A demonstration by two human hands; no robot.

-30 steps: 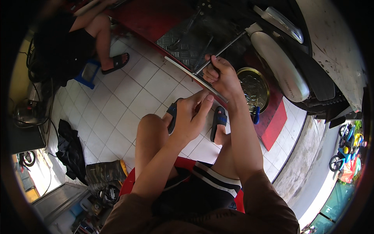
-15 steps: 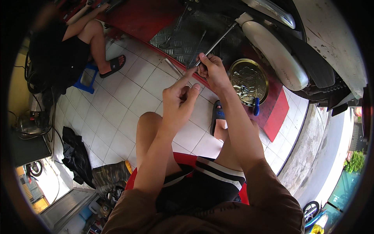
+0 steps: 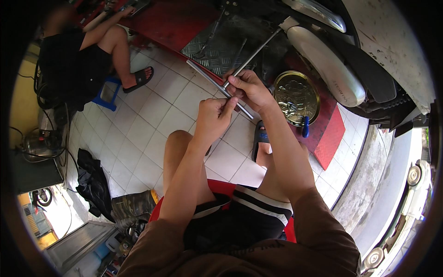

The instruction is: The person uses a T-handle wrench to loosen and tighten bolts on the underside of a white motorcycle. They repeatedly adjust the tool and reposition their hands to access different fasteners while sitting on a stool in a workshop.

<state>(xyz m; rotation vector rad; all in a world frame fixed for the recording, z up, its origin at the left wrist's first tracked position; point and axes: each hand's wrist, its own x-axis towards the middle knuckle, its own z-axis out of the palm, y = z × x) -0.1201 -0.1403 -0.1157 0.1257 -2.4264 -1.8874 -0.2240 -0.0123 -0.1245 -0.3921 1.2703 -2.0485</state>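
At the centre of the frame, a seated person's right hand (image 3: 248, 87) has its grip clamped on the shaft of a metal T-shaped tool (image 3: 258, 51), close to the crossbar. The left hand (image 3: 214, 115) curls against the crossbar (I cannot tell whether its grip is fully closed). The shaft slants toward the upper right, its far end near a silver exhaust (image 3: 323, 64). Right of centre, a round golden tray (image 3: 295, 72) sits on a red platform (image 3: 331, 141).

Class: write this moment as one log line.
right hand grips T-handle wrench | left hand at its crossbar | far end near silver muffler | gold tray on red platform
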